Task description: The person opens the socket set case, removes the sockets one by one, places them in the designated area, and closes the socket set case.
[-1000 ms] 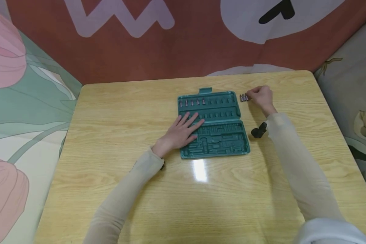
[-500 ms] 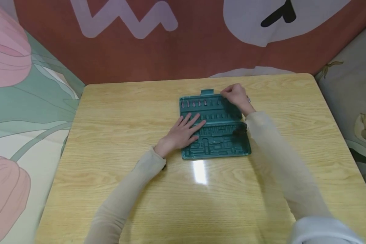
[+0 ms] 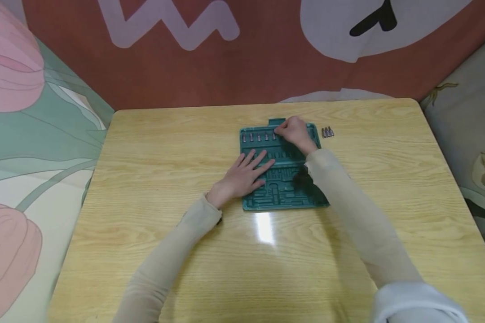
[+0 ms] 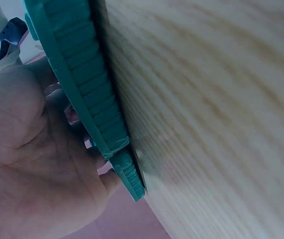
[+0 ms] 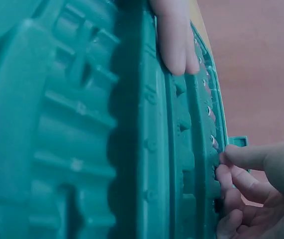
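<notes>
A green plastic tool case [image 3: 275, 192] lies unfolded on the table, its moulded slots facing up. Across its left side my left hand [image 3: 240, 177] rests with fingers spread; the left wrist view shows its palm [image 4: 32, 159] beside the case's ribbed edge [image 4: 87, 74]. Several small metal bits [image 3: 258, 137] stand in the upper row, at its left end. My right hand [image 3: 296, 133] is at that row, just right of them, thumb and fingertips pinching a small metal bit that the fingers mostly hide. In the right wrist view, the fingers [image 5: 231, 184] touch the row's slots.
Three loose metal bits [image 3: 328, 132] lie on the wooden table [image 3: 165, 148], right of the case's top corner. A latch tab [image 3: 276, 121] sticks out from the case's far edge. Behind the table hangs a red patterned cloth [image 3: 165, 76].
My right hand has moved left from the loose bits to the upper row, carrying one bit. The loose group is one fewer. My left hand has stayed on the case.
</notes>
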`<state>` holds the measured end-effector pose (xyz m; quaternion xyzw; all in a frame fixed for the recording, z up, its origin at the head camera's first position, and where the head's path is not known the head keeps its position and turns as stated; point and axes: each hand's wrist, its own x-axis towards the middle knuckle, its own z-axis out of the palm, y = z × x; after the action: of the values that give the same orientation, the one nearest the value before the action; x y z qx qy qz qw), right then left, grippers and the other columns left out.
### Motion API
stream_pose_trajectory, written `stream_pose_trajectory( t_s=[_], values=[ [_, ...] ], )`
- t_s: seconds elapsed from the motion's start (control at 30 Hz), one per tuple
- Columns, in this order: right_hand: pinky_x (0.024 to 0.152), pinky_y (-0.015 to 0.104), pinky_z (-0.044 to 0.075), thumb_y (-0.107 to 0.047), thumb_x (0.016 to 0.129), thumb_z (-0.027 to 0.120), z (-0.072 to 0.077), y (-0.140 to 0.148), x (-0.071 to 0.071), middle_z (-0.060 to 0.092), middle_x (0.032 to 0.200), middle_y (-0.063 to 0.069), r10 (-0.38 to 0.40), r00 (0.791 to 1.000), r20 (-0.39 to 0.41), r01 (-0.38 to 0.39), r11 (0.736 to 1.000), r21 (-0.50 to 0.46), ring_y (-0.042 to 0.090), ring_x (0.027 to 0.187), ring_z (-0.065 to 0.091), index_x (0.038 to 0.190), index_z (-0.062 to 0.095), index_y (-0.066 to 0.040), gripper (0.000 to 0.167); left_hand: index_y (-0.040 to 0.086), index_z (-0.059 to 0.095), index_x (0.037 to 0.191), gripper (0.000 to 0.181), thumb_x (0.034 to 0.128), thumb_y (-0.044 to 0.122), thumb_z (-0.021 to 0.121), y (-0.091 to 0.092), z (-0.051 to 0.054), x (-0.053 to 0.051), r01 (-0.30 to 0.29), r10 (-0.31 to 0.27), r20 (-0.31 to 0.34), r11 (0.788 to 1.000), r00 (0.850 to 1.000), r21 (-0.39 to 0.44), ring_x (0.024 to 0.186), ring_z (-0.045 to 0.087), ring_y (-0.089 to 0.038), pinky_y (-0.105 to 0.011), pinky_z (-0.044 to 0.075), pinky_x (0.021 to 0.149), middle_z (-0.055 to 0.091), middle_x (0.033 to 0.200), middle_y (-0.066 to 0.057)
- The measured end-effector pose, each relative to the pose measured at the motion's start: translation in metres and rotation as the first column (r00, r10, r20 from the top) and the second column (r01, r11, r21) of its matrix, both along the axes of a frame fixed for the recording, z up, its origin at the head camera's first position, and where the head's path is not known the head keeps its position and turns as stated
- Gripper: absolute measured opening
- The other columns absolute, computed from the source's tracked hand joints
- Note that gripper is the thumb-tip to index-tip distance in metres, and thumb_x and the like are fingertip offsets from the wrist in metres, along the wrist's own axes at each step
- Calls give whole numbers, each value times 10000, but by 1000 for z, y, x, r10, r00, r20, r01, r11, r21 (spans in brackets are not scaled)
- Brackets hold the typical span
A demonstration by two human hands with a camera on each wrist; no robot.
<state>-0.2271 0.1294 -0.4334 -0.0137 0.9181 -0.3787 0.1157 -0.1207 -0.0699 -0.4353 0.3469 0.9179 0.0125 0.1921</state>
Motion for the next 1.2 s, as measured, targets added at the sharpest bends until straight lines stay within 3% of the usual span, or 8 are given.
stream_pose_trajectory(
  t_s=[0.17, 0.33, 0.57, 0.67, 0.73, 0.83, 1.0, 1.2],
  values=[
    [451, 275, 283, -234, 967, 604, 0, -1, -4, 530, 517, 48, -11, 998, 67, 7, 999, 54, 102, 413, 302, 942, 765, 15, 298, 294, 14, 1561, 626, 1042, 447, 330, 2, 1, -1, 4, -4, 5, 1000, 1000, 4, 1461, -82, -284, -460, 0, 1157, -85, 1613, -34],
    [488, 280, 299, -272, 952, 629, -7, -4, -3, 545, 587, -6, -63, 992, 111, 63, 998, -2, 104, 447, 302, 932, 767, 7, 312, 298, 15, 1561, 628, 1041, 450, 333, 0, -1, -2, -3, 3, 17, 1000, 1000, -4, 1460, -85, -282, -461, -5, 1156, -88, 1612, -29],
    [567, 316, 348, -274, 934, 655, -14, -10, 8, 454, 534, -51, -128, 971, 201, 156, 979, -134, 128, 469, 299, 795, 739, 34, 349, 287, 52, 1567, 623, 1042, 440, 350, -6, -6, 3, -1, 0, 50, 1000, 999, 10, 1461, -65, -297, -473, 10, 1156, -52, 1614, -45],
    [663, 353, 437, -286, 930, 660, -13, -11, 10, 620, 713, 43, -133, 968, 213, 165, 977, -138, 157, 577, 436, 848, 730, 33, 336, 284, 58, 1566, 621, 1042, 436, 354, -6, -5, 5, -2, 1, 55, 1000, 999, 19, 1460, -68, -300, -476, 9, 1155, -52, 1614, -47],
    [800, 399, 469, -288, 932, 656, -12, -11, 10, 675, 946, 101, -133, 967, 217, 169, 973, -156, 204, 778, 550, 955, 731, 29, 326, 280, 70, 1567, 619, 1042, 428, 361, -6, -3, 5, -6, 4, 52, 1000, 999, 27, 1460, -65, -301, -479, 11, 1155, -44, 1615, -50],
    [950, 453, 434, -282, 945, 635, -9, -10, 8, 614, 1231, 123, -145, 963, 228, 192, 961, -199, 264, 1099, 545, 1122, 703, 9, 347, 273, 81, 1569, 618, 1042, 423, 367, -5, -1, 4, -7, 6, 43, 999, 999, 37, 1460, -58, -304, -482, 19, 1155, -33, 1615, -57],
    [990, 459, 409, -246, 965, 598, -4, -8, 3, 577, 1280, 156, -171, 954, 248, 240, 929, -282, 299, 1196, 503, 1159, 673, 45, 357, 273, 65, 1568, 622, 1042, 428, 359, -4, 0, 1, -3, 3, 27, 1000, 1000, 29, 1460, -58, -304, -483, 24, 1155, -44, 1614, -58],
    [1065, 485, 319, -250, 967, 594, 2, -3, -2, 560, 1289, 154, -165, 948, 271, 241, 929, -280, 303, 1266, 443, 1158, 664, 39, 353, 289, 37, 1564, 626, 1040, 443, 342, 0, 1, -4, -3, 2, 29, 1000, 1000, 19, 1459, -84, -284, -469, 1, 1156, -73, 1612, -38]
  ],
)
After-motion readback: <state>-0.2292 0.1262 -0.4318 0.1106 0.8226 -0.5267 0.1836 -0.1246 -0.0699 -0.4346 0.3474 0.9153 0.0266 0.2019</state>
